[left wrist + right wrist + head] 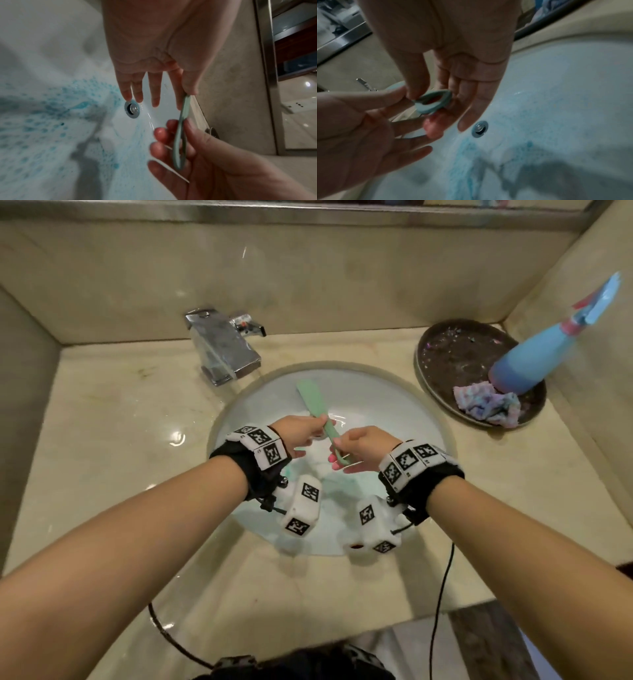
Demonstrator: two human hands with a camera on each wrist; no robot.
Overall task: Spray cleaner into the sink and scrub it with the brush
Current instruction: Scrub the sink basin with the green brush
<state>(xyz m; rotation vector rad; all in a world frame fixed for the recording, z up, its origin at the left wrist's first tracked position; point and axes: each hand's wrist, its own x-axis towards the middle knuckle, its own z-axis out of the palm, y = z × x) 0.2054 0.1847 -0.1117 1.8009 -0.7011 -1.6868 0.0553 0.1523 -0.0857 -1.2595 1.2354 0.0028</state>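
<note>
A pale green brush (310, 398) is held tilted over the white sink (394, 405), its flat head toward the faucet. My left hand (322, 419) pinches the handle (184, 106) between thumb and forefinger, the other fingers straight. My right hand (337, 445) pinches the looped end of the handle (433, 104) with thumb against fingers. Blue cleaner droplets (42, 108) speckle the basin around the metal drain (132, 108). The blue spray bottle (534, 361) stands at the right on a dark round tray (445, 361), out of both hands.
A chrome faucet (222, 347) stands behind the basin at the left. A crumpled multicoloured cloth (486, 405) lies on the tray beside the bottle. Beige walls enclose the counter (120, 422) on three sides. Black cables (442, 594) hang from the wrist cameras.
</note>
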